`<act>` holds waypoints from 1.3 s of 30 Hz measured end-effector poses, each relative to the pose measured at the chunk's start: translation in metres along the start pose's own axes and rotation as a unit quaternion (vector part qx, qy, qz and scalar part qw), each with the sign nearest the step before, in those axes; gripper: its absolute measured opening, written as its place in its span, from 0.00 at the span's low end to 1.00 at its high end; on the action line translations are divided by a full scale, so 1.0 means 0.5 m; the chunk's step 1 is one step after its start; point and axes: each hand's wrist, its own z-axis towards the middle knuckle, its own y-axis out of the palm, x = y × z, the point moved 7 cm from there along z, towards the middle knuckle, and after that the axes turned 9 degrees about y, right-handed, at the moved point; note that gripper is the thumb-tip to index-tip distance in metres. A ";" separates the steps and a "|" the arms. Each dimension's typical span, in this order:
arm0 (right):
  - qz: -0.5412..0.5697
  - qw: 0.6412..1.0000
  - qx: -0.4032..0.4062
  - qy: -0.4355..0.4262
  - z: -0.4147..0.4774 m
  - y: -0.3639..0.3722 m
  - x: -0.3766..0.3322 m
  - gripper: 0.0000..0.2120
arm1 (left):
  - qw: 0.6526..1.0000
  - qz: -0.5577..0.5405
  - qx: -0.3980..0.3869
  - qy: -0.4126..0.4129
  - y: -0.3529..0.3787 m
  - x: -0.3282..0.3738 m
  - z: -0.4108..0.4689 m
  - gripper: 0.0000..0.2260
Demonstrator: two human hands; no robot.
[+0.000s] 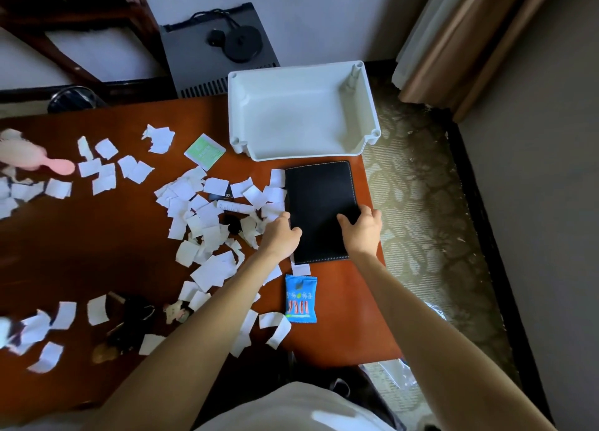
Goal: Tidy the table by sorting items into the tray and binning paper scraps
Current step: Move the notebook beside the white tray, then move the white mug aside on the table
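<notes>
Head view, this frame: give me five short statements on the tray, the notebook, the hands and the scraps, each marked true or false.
1. The white tray holds nothing. True.
2. Both hands are on the black notebook. True: the left hand is at its left edge, the right hand at its right edge.
3. The notebook already lies inside the tray. False: it lies on the table, just in front of the tray.
4. The blue snack packet is in the right hand. False: it lies on the table near the notebook's near end.
5. Paper scraps are scattered over the table. True.
</notes>
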 end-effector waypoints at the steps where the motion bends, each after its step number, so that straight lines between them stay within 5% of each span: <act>1: -0.008 1.000 0.016 0.001 -0.005 -0.005 -0.009 0.24 | 1.000 -0.005 -0.005 0.004 -0.006 0.000 -0.006 0.20; 6: -0.072 0.970 0.158 -0.168 -0.090 0.000 -0.115 0.22 | 0.998 -0.010 0.038 0.039 -0.105 -0.003 -0.047 0.18; 11: -0.232 0.926 0.009 -0.298 -0.227 0.152 -0.242 0.18 | 0.988 0.020 0.136 0.067 -0.261 -0.114 -0.137 0.17; 16: -0.366 0.851 -0.096 -0.363 -0.399 0.369 -0.358 0.22 | 0.976 0.058 0.210 0.018 -0.398 -0.369 -0.213 0.16; 28: -0.473 0.757 -0.177 -0.414 -0.743 0.873 -0.585 0.27 | 0.953 0.084 0.280 -0.082 -0.750 -0.902 -0.270 0.18; 33: -0.438 0.770 -0.201 -0.418 -0.792 0.947 -0.655 0.29 | 0.952 -0.038 0.284 -0.112 -0.807 -1.002 -0.244 0.25; 39: -0.330 0.828 -0.247 -0.381 -0.781 0.959 -0.665 0.30 | 0.939 -0.227 0.248 -0.070 -0.779 -1.028 -0.194 0.18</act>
